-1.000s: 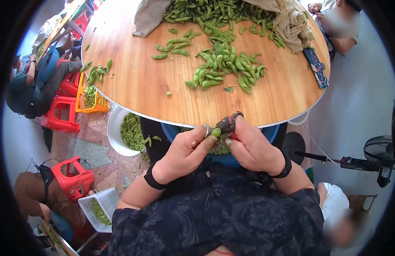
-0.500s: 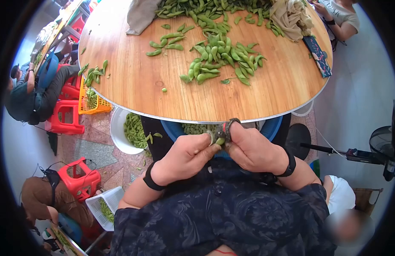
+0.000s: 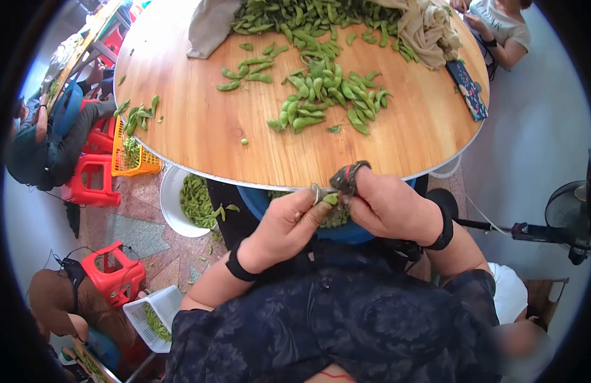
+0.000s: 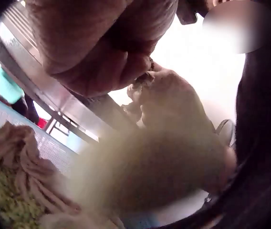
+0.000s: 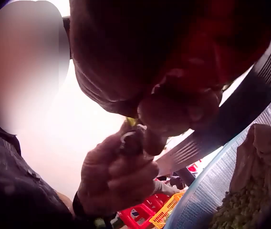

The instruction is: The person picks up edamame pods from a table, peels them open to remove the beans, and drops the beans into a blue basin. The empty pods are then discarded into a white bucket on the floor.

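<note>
A: Quick pass. Where's the pod (image 3: 330,199) relative to your hands?

B: Right between them, just below the near edge of the round table (image 3: 199,137) and above the blue basin (image 3: 257,199) in your lap. Your left hand (image 3: 284,225) pinches it from the left, thumb and forefinger curled on its near end.

A: And your right hand (image 3: 386,207)?

B: Curled round a small dark tool (image 3: 344,177) with a loop on top; the working end meets the pod's far end. Both hands touch the pod, so neither is really nearer. The left one carries it, the right one works it.

A: Long axis?

B: Looks roughly left to right and slightly up toward the tool, but the pod is mostly covered by your fingertips, so take that as a judgement. The wrist views are too blurred to confirm it.

A: What does the next move turn on?

B: My read: the pod's open end sits over the basin, so whatever comes out should drop straight down into the shelled beans (image 3: 337,217) there.

A: Fresh supply?

B: The loose heap of pods (image 3: 321,99) lies forward of you on the table, well apart from both hands.
</note>
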{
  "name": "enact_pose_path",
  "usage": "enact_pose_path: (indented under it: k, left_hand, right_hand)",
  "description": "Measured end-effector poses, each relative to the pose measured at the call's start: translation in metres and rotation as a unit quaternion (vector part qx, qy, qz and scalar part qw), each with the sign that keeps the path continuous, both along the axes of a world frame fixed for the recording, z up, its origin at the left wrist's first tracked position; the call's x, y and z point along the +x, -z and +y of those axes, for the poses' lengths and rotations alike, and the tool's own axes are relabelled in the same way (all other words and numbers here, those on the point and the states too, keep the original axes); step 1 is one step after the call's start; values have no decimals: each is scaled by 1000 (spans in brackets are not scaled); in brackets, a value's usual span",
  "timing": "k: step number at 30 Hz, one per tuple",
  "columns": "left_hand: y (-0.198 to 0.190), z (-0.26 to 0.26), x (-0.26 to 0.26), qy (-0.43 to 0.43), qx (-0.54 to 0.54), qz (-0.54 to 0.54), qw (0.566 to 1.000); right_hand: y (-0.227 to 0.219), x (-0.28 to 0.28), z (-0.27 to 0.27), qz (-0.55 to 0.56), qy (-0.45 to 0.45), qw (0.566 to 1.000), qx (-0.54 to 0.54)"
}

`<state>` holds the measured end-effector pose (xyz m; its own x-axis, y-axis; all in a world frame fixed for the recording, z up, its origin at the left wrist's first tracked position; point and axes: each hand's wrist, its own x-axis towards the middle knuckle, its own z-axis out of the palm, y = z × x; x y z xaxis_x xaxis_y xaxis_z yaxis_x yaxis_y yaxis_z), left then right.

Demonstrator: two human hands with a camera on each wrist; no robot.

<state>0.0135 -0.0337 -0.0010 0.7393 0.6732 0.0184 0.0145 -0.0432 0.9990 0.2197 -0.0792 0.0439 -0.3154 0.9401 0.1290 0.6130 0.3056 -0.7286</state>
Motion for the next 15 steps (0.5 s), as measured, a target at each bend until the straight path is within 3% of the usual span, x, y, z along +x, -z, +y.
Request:
enact_pose_path:
  k: [1,4,6,9,10,12,13,14,15]
  left_hand:
    - [1,-3,3,-16,-19,-31,999]
    - [-9,-4,-11,-40,-17,-75,996]
    - [-14,-1,-34,-175,31,-74,981]
    - [7,11,-116,-207,170,176,947]
    - [14,15,-138,-206,222,285,909]
    - [27,15,-158,-294,356,344,817]
    - [33,8,-174,-314,380,424,760]
    - [35,3,-185,-315,381,425,758]
    - [30,1,-188,-320,306,442,780]
  right_hand:
    - [-3,2,5,-6,-5,1000,7]
    - [-9,5,16,-62,89,992,58]
    - [-13,9,29,-83,93,991,50]
    - [-17,10,51,-116,89,987,62]
    - [-18,7,59,-116,87,987,64]
    - [-17,-1,73,-185,51,972,139]
    - [-14,-6,79,-184,50,971,141]
    - [-9,-11,85,-207,19,965,158]
    - [-7,-15,89,-231,-12,957,173]
